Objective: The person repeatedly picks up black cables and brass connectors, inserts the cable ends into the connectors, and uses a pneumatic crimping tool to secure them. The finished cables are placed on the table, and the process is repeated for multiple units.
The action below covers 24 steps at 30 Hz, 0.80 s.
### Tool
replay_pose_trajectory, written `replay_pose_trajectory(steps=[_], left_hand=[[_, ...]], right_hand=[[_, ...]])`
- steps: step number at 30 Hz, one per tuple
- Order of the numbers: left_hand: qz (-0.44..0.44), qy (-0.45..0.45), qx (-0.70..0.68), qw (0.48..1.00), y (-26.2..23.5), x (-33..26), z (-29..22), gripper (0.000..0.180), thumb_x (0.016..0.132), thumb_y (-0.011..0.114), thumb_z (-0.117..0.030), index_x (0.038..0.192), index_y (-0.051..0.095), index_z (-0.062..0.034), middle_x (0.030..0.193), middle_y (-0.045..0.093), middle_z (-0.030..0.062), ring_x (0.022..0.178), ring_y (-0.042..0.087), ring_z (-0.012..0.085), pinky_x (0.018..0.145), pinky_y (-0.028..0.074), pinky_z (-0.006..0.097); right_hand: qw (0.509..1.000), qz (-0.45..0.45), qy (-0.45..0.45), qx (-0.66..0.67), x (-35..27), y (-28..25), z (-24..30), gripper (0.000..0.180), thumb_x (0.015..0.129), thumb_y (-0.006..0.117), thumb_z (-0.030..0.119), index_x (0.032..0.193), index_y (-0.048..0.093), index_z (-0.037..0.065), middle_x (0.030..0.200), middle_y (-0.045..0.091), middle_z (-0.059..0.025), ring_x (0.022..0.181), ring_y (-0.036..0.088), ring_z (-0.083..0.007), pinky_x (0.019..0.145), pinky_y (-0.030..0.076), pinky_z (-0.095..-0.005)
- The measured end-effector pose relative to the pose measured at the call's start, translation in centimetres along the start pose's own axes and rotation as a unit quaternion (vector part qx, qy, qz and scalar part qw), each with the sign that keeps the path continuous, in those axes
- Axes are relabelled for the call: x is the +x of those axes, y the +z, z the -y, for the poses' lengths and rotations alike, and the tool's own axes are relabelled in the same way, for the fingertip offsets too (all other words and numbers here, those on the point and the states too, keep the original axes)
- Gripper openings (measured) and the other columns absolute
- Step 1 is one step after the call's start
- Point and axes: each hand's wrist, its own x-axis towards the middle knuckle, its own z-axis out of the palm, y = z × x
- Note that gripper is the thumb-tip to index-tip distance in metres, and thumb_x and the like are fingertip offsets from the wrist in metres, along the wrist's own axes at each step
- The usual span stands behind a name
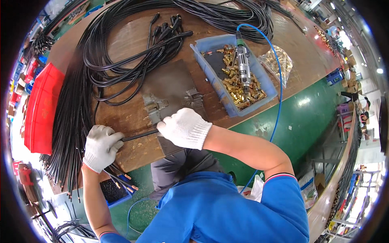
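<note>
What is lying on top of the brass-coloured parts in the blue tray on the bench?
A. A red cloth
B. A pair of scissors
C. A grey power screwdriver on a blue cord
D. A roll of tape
C. A grey power screwdriver lies lengthwise on the brass-coloured parts in the blue tray, and a blue cord loops away from its far end.

Brown wooden bench (pixel 133 150), worn top. Black cables (pixel 121 52) heaped across far and left side, ends hanging off near edge. Dark metal plate (pixel 170 83) at centre, two small metal clamps (pixel 156 107) on it. Blue tray (pixel 229 107) of brass fittings to right, plastic bag (pixel 277 65) of fittings beside tray.
</note>
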Motion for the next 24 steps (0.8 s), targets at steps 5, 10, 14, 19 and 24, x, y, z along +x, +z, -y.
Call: replay_pose_trajectory(steps=[5, 10, 14, 19, 24], left_hand=[[0.007, 0.025, -0.088, 0.996, 1.3, 3.2, -3.4, 0.026, 0.086, 0.076, -0.016, 0.111, 0.076, -0.0075, 0.086, 0.071, 0.0145, 0.087, 0.069, 0.0372, 0.085, 0.054, 0.049], [0.055, 0.012, -0.170, 0.984, 4.4, 4.9, -4.1, 0.028, 0.096, 0.071, -0.015, 0.121, 0.069, -0.0040, 0.091, 0.072, 0.0220, 0.086, 0.072, 0.0433, 0.075, 0.057, 0.052], [-0.009, -0.017, -0.225, 0.974, 4.6, 4.7, -3.4, 0.037, 0.098, 0.070, -0.011, 0.134, 0.066, -0.0059, 0.092, 0.072, 0.0234, 0.086, 0.071, 0.0452, 0.075, 0.057, 0.052], [0.035, -0.059, -0.266, 0.962, 3.6, 5.2, -3.8, 0.043, 0.098, 0.068, -0.010, 0.140, 0.066, -0.0078, 0.100, 0.071, 0.0231, 0.092, 0.069, 0.0451, 0.081, 0.056, 0.050], [0.024, -0.067, -0.293, 0.953, 4.2, 5.3, -3.5, 0.049, 0.097, 0.065, -0.007, 0.146, 0.064, -0.0057, 0.095, 0.068, 0.0245, 0.089, 0.068, 0.0439, 0.081, 0.054, 0.048]], right_hand=[[0.998, -0.044, -0.037, -0.039, 0.8, -0.1, 0.2, 0.009, 0.089, 0.066, 0.021, 0.086, 0.068, 0.012, 0.072, 0.068, -0.0040, 0.062, 0.072, -0.0226, 0.056, 0.056, -0.0388], [0.995, -0.007, -0.060, -0.078, 0.2, -2.3, -1.1, 0.013, 0.089, 0.066, 0.025, 0.083, 0.068, 0.014, 0.069, 0.069, -0.0059, 0.061, 0.072, -0.0237, 0.054, 0.056, -0.0397], [0.984, 0.060, 0.080, -0.150, -2.8, -9.7, -8.9, 0.014, 0.094, 0.065, 0.026, 0.096, 0.077, 0.020, 0.082, 0.074, -0.0095, 0.076, 0.076, -0.0322, 0.067, 0.061, -0.0474], [0.962, 0.076, 0.168, -0.199, -8.8, -12.8, -16.2, 0.031, 0.089, 0.075, 0.022, 0.120, 0.073, 0.016, 0.124, 0.073, -0.0112, 0.136, 0.055, -0.0385, 0.118, 0.043, -0.0557], [0.933, 0.172, 0.142, -0.282, -8.4, -10.5, -16.3, 0.025, 0.083, 0.071, 0.015, 0.107, 0.077, 0.010, 0.111, 0.078, -0.0112, 0.137, 0.056, -0.0410, 0.124, 0.036, -0.0609]])
